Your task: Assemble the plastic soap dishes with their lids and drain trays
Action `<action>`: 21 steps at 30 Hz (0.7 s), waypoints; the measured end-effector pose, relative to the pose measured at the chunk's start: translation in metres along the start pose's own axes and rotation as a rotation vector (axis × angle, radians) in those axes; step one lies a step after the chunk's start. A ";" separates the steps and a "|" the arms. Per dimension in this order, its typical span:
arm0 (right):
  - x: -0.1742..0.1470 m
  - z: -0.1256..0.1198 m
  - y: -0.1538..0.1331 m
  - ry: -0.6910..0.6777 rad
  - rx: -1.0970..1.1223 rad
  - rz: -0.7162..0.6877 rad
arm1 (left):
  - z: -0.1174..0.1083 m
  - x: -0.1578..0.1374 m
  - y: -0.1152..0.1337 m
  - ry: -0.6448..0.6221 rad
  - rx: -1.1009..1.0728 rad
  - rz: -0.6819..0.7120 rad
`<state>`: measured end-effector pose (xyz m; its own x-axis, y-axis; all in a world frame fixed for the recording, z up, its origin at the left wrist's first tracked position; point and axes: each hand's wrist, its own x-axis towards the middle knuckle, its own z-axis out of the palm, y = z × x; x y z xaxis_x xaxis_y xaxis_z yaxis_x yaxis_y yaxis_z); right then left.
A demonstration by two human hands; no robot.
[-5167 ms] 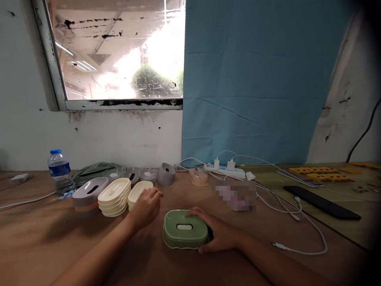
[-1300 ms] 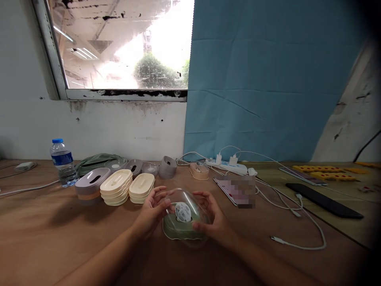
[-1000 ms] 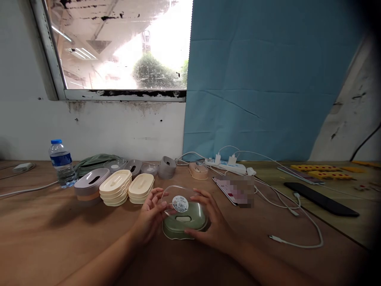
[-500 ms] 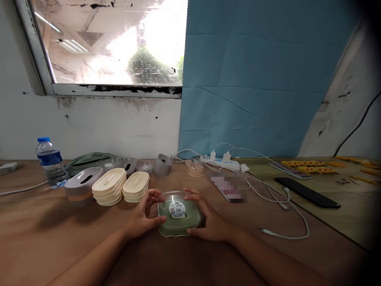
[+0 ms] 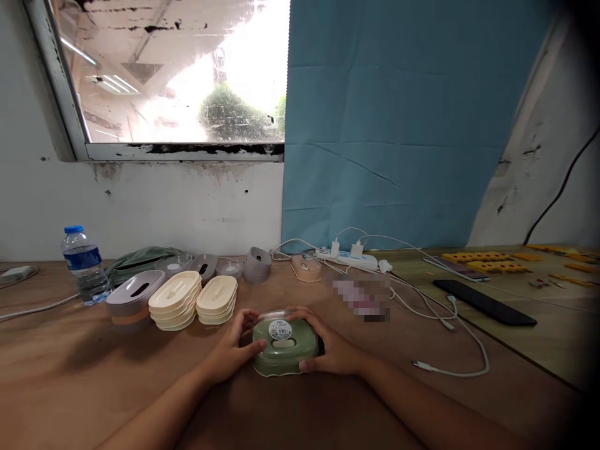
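A green oval box (image 5: 285,357) with a clear cover and a round printed label on top rests on the brown table in front of me. A pale slot shows below the label. My left hand (image 5: 237,350) curves around its left side, thumb on the near left edge. On the other side my right hand (image 5: 330,347) grips it, fingers over the far right edge and thumb at the front right. To the left stand two stacks of cream oval lids, a taller stack (image 5: 174,300) and a smaller stack (image 5: 217,300).
Grey oval boxes (image 5: 135,300) and a water bottle (image 5: 84,265) stand at the left. Behind are a peach box (image 5: 306,267) and a power strip (image 5: 349,258). White cables (image 5: 485,350) and a black phone (image 5: 482,302) lie at the right.
The green box now tilts less towards me and its clear cover sits lower over it. Both hands have stayed around it. The whole view has shifted slightly.
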<state>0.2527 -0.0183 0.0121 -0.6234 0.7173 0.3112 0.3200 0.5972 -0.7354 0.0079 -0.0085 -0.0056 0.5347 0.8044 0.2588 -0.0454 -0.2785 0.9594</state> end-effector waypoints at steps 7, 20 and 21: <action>-0.002 -0.002 -0.003 -0.047 -0.007 0.042 | 0.001 0.001 0.002 -0.009 0.046 0.000; -0.001 -0.005 0.001 -0.047 0.011 0.060 | -0.002 0.000 0.009 -0.049 0.194 -0.011; -0.001 -0.004 0.002 -0.045 0.016 0.060 | -0.002 0.000 0.009 -0.053 0.211 -0.006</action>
<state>0.2567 -0.0160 0.0131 -0.6348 0.7347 0.2393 0.3469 0.5477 -0.7614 0.0057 -0.0100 0.0033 0.5780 0.7794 0.2417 0.1325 -0.3819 0.9147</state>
